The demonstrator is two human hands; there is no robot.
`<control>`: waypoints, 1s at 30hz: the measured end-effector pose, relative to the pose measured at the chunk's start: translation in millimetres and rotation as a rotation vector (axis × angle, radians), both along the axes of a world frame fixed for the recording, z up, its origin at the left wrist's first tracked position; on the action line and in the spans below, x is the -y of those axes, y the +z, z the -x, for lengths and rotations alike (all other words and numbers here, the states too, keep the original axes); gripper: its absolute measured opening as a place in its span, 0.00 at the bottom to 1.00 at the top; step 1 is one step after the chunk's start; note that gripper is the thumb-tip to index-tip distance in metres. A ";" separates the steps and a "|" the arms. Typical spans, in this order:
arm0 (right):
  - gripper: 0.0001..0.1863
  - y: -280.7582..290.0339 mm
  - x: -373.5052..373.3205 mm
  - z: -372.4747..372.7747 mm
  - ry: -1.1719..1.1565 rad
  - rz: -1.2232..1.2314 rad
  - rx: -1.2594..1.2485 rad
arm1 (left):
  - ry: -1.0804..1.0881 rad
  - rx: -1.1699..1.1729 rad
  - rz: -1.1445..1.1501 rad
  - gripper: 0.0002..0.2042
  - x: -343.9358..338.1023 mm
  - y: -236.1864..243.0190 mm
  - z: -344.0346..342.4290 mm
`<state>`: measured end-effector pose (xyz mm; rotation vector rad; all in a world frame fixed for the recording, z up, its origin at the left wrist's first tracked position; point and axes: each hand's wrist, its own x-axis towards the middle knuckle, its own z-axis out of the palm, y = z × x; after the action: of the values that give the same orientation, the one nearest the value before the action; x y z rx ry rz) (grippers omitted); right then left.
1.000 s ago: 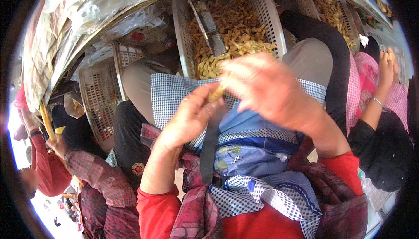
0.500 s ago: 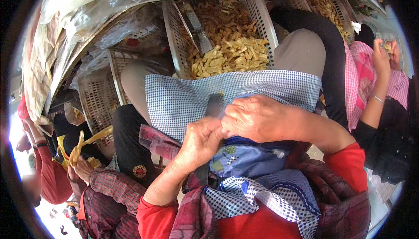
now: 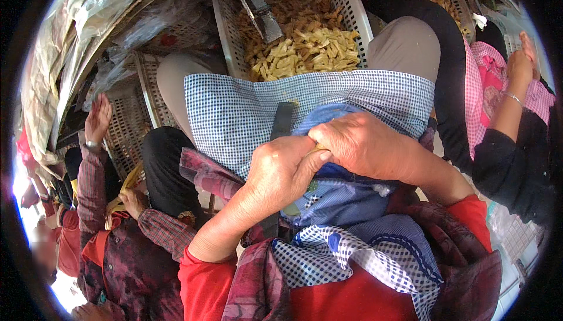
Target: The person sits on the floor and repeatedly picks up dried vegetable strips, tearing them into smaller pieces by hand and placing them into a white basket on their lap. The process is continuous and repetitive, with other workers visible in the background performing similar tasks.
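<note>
My left hand [image 3: 282,165] and my right hand [image 3: 366,148] are closed and meet above my lap. Between their thumbs and fingers shows a sliver of a yellowish strip [image 3: 320,147], mostly hidden by the fingers. Beneath them lies a blue-and-white checked apron [image 3: 234,110] with bunched blue cloth [image 3: 346,198]. A dark flat strap [image 3: 282,120] rests on the apron just beyond my left hand. Past my knees, a white perforated crate [image 3: 226,42] holds many short yellow and brown pieces [image 3: 305,51], which look like folded or knotted strips.
A narrow metal-edged piece [image 3: 261,10] leans inside the crate. To the left, another person [image 3: 138,262] handles yellow strips [image 3: 134,177] beside perforated crates [image 3: 126,124]. Clear plastic sheeting [image 3: 117,25] drapes at the upper left. A co-worker's arm [image 3: 510,104] is at the right.
My hands stay together; the left has turned so its thumb points right, and a yellowish bit now shows. The left neighbour has raised one hand. The view has shifted slightly.
</note>
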<state>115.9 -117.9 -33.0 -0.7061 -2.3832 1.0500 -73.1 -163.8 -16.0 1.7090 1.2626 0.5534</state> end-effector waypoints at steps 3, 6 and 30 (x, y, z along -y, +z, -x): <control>0.09 6.7 2.9 -1.7 0.166 -0.189 0.088 | -0.028 0.037 -0.023 0.09 12.5 5.9 4.5; 0.11 4.1 7.5 -2.8 0.264 -0.344 -0.007 | -0.072 0.332 0.150 0.10 27.7 4.4 8.6; 0.22 -19.0 -4.3 -4.6 -0.094 1.589 -0.649 | 0.403 0.658 0.234 0.08 -26.7 -35.1 -14.9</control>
<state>120.5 -113.6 -51.9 -0.6825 -0.6151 2.5221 -58.2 -137.1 -51.1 0.9507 1.1195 1.0576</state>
